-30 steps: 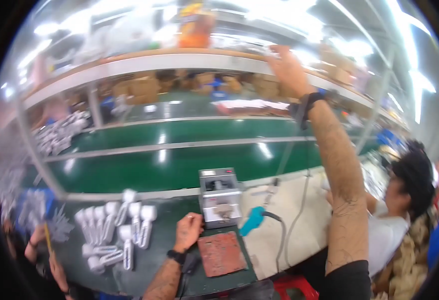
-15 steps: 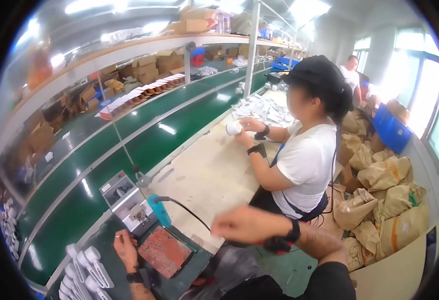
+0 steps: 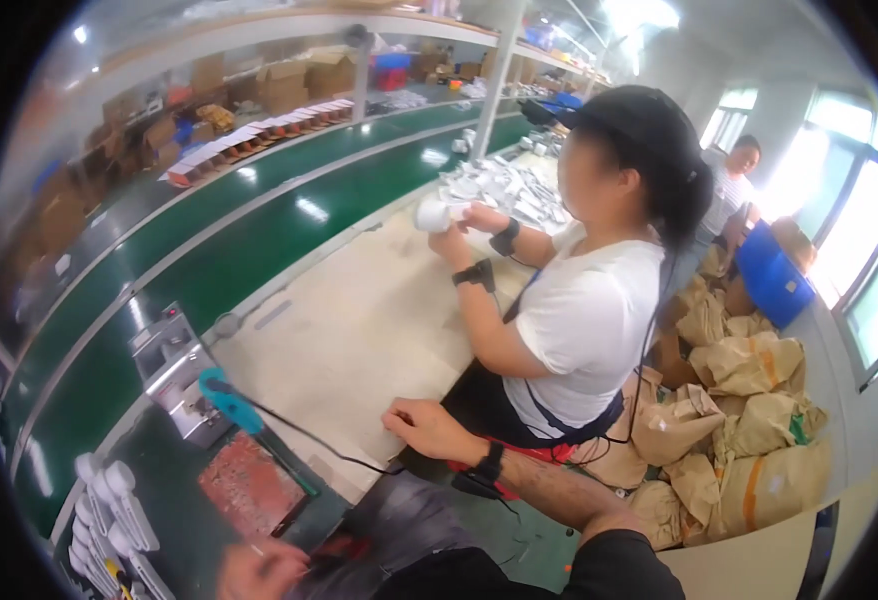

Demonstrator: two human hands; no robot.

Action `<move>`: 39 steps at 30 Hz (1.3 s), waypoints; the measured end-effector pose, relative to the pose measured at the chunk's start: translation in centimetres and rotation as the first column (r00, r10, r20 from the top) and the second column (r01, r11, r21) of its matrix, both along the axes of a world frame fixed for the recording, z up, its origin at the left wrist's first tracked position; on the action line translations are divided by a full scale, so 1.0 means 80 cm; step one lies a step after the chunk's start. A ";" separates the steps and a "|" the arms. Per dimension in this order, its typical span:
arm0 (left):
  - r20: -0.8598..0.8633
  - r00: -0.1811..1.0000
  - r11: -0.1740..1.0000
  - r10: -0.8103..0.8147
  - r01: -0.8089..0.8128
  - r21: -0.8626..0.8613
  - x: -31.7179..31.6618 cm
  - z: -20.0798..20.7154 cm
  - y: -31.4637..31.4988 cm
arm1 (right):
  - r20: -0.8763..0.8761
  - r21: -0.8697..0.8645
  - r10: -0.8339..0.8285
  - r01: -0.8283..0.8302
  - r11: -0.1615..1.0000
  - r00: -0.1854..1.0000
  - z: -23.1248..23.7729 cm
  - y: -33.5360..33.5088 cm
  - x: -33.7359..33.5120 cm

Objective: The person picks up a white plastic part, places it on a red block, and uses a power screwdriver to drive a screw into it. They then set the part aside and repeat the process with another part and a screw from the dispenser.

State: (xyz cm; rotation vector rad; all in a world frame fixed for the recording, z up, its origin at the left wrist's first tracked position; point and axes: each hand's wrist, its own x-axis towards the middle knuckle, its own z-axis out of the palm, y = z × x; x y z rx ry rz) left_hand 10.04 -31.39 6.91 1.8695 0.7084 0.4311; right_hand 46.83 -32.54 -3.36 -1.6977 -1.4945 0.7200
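Note:
My left hand [image 3: 264, 570] is blurred at the lower edge, beside a worn reddish block [image 3: 251, 482] on the dark green work surface; its fingers are smeared. My right hand [image 3: 431, 428] rests at the near edge of the pale tabletop [image 3: 309, 355], fingers curled together with nothing visible in them. Beyond the block stands a small silver machine [image 3: 174, 375]. A teal power screwdriver [image 3: 227, 398] with a black cord lies against it. White round-headed parts with long handles [image 3: 109, 510] are stacked at the left, with a yellow-handled tool [image 3: 117, 578] among them.
A co-worker [image 3: 589, 310] at the right of the pale table holds a white rounded part [image 3: 439, 213]. White parts [image 3: 504, 190] are heaped beyond. A green conveyor [image 3: 289, 215] runs along the left. Brown sacks [image 3: 749, 440] and a blue bin [image 3: 774, 275] stand behind the co-worker.
My view has shifted. My right hand has come down to the table edge; my left hand has drawn back from beside the machine toward me. The co-worker's white part is turned differently.

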 end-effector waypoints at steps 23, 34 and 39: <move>0.576 0.333 0.665 0.747 -0.400 -0.631 -0.073 -0.200 0.277 | -0.595 0.113 0.169 -0.127 0.985 0.786 0.070 0.222 -0.016; 0.407 0.539 0.671 0.737 -0.654 -0.349 -0.038 -0.159 0.238 | -0.660 0.324 0.225 0.001 0.946 0.716 0.119 0.279 -0.088; 0.391 0.546 0.667 0.741 -0.666 -0.335 -0.058 -0.142 0.228 | -0.661 0.341 0.194 0.061 0.938 0.725 0.142 0.249 -0.136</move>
